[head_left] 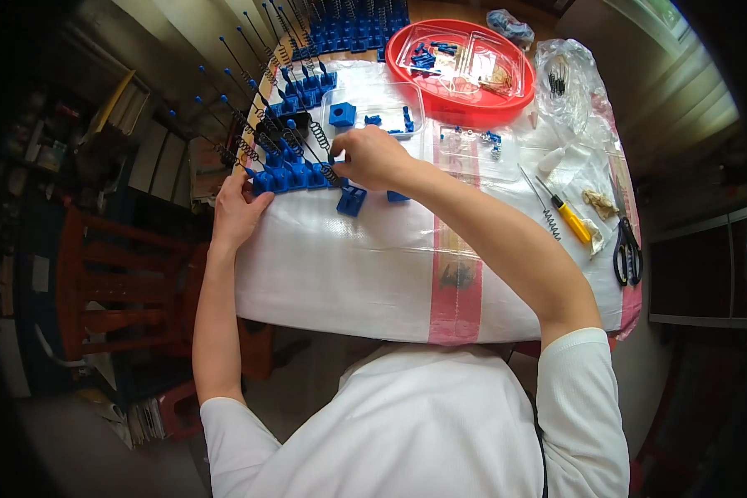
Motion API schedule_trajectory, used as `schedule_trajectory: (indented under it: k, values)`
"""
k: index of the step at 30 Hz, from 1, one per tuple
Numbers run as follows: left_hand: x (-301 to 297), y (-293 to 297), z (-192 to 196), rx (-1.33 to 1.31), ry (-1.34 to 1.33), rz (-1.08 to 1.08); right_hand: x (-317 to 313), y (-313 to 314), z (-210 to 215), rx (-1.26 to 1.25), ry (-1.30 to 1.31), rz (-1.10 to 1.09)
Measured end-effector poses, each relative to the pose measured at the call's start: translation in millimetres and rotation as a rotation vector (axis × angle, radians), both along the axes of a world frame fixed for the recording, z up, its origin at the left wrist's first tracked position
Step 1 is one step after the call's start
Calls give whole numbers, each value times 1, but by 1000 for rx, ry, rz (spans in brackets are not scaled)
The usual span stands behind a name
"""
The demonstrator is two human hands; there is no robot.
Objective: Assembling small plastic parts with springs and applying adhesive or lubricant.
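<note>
A row of blue plastic bases (289,178) stands at the table's left, carrying black coil springs and thin black rods with blue tips. My left hand (239,209) is at the left end of this row, its thumb in front and fingers curled against the end piece. At the right end, my right hand (372,158) is closed in a pinch at a dark coil spring (329,174) on the last base; its fingertips partly hide the contact. Just below that hand lies a loose blue block (351,201). Another blue piece (397,197) shows partly under my right forearm.
Behind my right hand is a clear plastic tray (415,100) with blue parts. Farther back stand a red basin (519,98) and more blue bases (349,37). At right lie a yellow-handled screwdriver (574,222), black scissors (627,253) and a plastic bag (577,66).
</note>
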State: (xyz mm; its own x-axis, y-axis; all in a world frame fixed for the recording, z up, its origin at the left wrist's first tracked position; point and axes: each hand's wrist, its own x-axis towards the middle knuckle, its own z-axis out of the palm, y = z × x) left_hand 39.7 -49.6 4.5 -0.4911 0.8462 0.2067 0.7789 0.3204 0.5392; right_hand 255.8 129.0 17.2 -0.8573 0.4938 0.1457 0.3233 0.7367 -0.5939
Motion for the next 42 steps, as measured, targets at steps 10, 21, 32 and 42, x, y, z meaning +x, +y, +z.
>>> schedule_trajectory:
  k: [10,21,32,42]
  values:
    - [-2,-3,-14,100,18,-6,-14,14,-3,9,59,-84]
    - [3,-4,-25,185,31,6,-50,21,6,84,-33,-99]
    - [4,-6,-27,237,51,-1,-72,19,6,48,7,-58]
    - [11,-2,-23,188,36,15,-75,24,8,-33,-33,-48]
